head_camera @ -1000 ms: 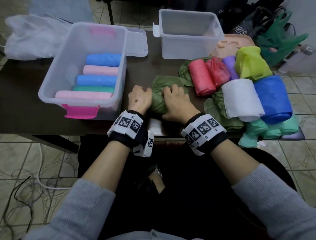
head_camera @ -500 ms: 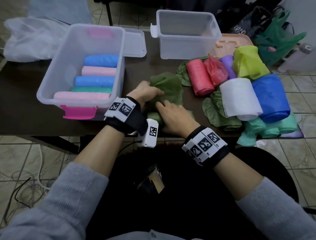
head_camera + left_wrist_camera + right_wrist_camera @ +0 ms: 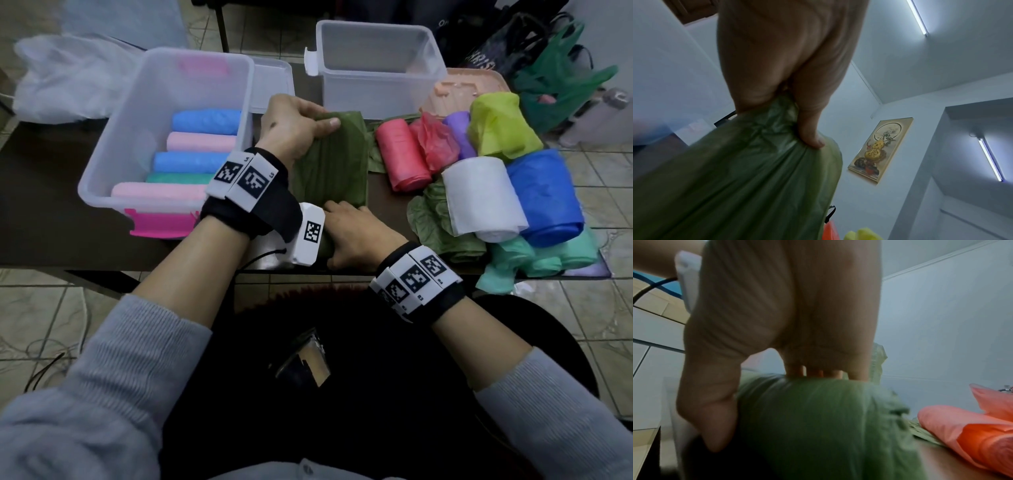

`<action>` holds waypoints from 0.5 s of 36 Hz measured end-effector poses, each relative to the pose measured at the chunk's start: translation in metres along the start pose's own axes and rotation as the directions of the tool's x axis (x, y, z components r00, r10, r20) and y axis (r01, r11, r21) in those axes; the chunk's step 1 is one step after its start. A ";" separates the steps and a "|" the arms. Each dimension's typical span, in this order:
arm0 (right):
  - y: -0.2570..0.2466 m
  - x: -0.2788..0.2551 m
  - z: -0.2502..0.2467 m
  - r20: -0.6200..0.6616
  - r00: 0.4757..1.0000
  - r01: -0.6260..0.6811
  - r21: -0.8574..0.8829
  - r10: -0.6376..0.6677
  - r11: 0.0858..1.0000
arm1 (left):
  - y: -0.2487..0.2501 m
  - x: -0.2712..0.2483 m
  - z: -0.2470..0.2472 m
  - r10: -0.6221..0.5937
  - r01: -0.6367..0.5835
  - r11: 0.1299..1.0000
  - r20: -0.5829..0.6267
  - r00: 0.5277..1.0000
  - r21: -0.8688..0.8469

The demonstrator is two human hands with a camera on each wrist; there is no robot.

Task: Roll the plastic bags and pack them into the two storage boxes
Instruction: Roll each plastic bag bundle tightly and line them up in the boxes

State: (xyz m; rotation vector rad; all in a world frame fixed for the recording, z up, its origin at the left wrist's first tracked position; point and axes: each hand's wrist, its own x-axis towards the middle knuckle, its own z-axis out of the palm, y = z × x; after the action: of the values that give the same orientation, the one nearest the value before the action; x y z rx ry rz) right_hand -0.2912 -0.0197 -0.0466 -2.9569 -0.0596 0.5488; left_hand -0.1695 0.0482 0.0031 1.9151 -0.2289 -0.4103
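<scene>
An olive green plastic bag [image 3: 330, 171] lies stretched lengthwise on the dark table [image 3: 51, 219] between the two boxes. My left hand [image 3: 298, 128] pinches its far end, thumb on top; the left wrist view shows the thumb [image 3: 812, 138] pressing the gathered plastic [image 3: 756, 170]. My right hand [image 3: 352, 233] grips the near, rolled end [image 3: 818, 418] at the table's front edge. The left clear box [image 3: 113, 161] with pink clips holds several rolled bags, blue, pink and teal. The far clear box [image 3: 376, 89] looks empty.
To the right lies a pile of bags: a red roll [image 3: 402, 154], a white roll [image 3: 483, 198], a blue roll [image 3: 544, 195], a yellow-green bag [image 3: 500, 126], a teal bag [image 3: 534, 257]. A clear lid [image 3: 274, 85] lies behind the left box. A white bag [image 3: 65, 82] sits far left.
My left hand has drawn the green bag's free end away from me, stretching it out long. My right hand stayed on the near end at the table edge.
</scene>
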 end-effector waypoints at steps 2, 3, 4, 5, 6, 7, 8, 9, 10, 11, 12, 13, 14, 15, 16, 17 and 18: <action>0.000 0.002 0.000 0.010 1.000 0.000 0.023 0.000 1.000 | 0.002 0.001 0.000 -0.002 0.002 1.000 -0.017 1.000 0.019; 0.001 0.003 0.000 0.015 1.000 0.002 0.031 -0.002 1.000 | 0.003 0.001 -0.001 -0.001 0.002 0.999 -0.021 1.000 0.036; 0.002 0.004 0.000 0.018 1.000 0.003 0.036 -0.003 0.999 | 0.003 0.002 -0.001 0.004 -0.003 0.999 -0.023 1.000 0.054; 0.002 0.005 0.000 0.022 1.000 0.004 0.041 -0.005 0.999 | 0.002 0.003 -0.001 0.012 -0.010 0.997 -0.029 1.000 0.071; 0.003 0.005 -0.001 0.026 1.000 0.006 0.047 -0.007 0.999 | 0.001 0.005 0.000 0.029 -0.025 0.996 -0.041 0.999 0.089; 0.004 0.006 -0.001 0.027 1.000 0.008 0.055 -0.009 0.998 | -0.001 0.007 0.001 0.062 -0.054 0.991 -0.063 0.996 0.121; 0.005 0.006 -0.001 0.027 1.000 0.009 0.066 -0.010 0.998 | -0.003 0.009 0.002 0.119 -0.098 0.977 -0.101 0.988 0.191; 0.006 0.006 -0.001 0.025 1.000 0.008 0.074 -0.010 0.997 | -0.004 0.011 0.004 0.202 -0.149 0.940 -0.149 0.968 0.306; 0.006 0.006 0.000 0.023 1.000 0.008 0.077 -0.010 0.997 | -0.005 0.011 0.005 0.298 -0.189 0.874 -0.184 0.937 0.448; 0.007 0.006 0.000 0.024 1.000 0.010 0.076 -0.011 0.997 | -0.005 0.010 0.006 0.372 -0.209 0.794 -0.185 0.910 0.570; 0.007 0.005 0.000 0.027 1.000 0.011 0.074 -0.013 0.997 | -0.005 0.009 0.008 0.400 -0.217 0.734 -0.152 0.904 0.644; 0.008 0.005 0.001 0.029 0.999 0.013 0.070 -0.015 0.997 | -0.008 0.009 0.011 0.380 -0.225 0.699 -0.086 0.921 0.678; 0.008 0.005 0.002 0.032 0.999 0.013 0.067 -0.015 0.998 | -0.013 0.011 0.014 0.320 -0.228 0.682 -0.003 0.947 0.695; 0.009 0.005 0.002 0.035 0.999 0.013 0.060 -0.015 0.998 | -0.020 0.013 0.016 0.226 -0.210 0.663 0.075 0.971 0.719; 0.009 0.004 0.003 0.038 0.999 0.013 0.052 -0.015 0.999 | -0.027 0.015 0.019 0.120 -0.184 0.634 0.139 0.983 0.751; 0.010 0.004 0.004 0.043 0.999 0.011 0.046 -0.013 0.999 | -0.034 0.016 0.021 0.028 -0.173 0.607 0.197 0.980 0.776; 0.010 0.004 0.004 0.049 0.999 0.007 0.041 -0.009 0.999 | -0.040 0.017 0.023 -0.047 -0.180 0.588 0.255 0.966 0.789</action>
State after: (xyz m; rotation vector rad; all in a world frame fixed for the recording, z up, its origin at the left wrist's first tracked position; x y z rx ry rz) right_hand -0.2887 -0.0288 -0.0530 -2.9025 -0.0646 0.6145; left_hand -0.1641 0.0374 -0.0442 2.7506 -0.7719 -0.5562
